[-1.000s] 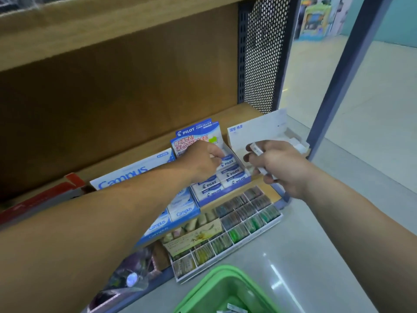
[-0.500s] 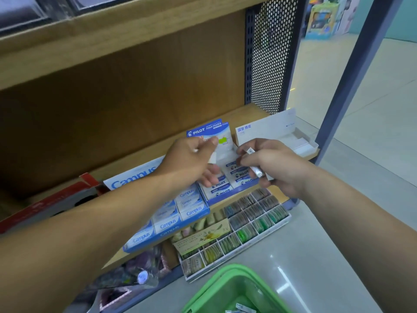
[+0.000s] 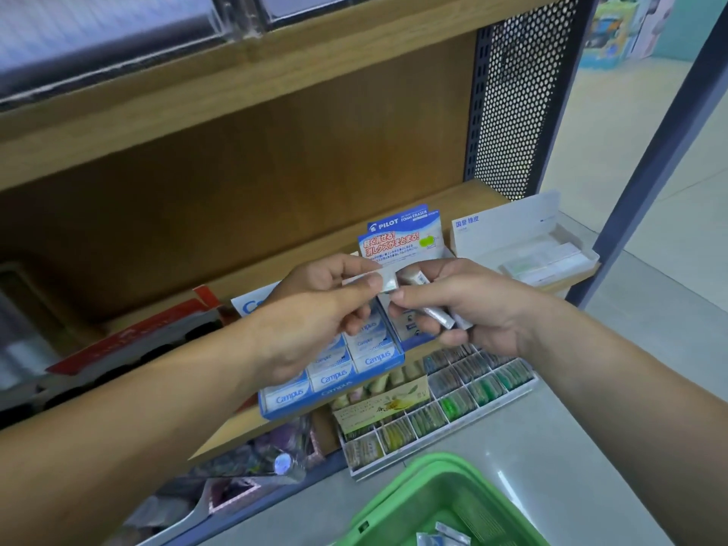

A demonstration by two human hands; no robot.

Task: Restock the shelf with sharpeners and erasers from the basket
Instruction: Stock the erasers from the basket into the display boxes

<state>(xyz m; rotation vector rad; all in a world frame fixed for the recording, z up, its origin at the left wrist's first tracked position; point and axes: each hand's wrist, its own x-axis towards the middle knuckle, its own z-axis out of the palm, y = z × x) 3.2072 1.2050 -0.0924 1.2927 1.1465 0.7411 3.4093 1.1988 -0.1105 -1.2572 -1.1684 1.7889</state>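
Head view, left hand [image 3: 311,313] pinching eraser [image 3: 388,278], right hand [image 3: 488,305] gripping erasers [image 3: 440,317]

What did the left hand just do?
The left hand came up out of the Pilot box, moved to the right hand, and now pinches one eraser. The right hand still grips the other erasers. The basket stayed put.

A: Of what is the shelf [image 3: 275,159] made?
B: Matt wood-grain board is seen, closed at the upper right by a perforated panel [image 3: 524,104] of dark painted metal.
A: And the smaller things?
B: The erasers [image 3: 388,279] at centre are wrapped in shiny film. The display box [image 3: 405,238] is printed card. Glossy green plastic forms the basket [image 3: 394,502] at the bottom. The floor [image 3: 571,447] is smooth and polished.
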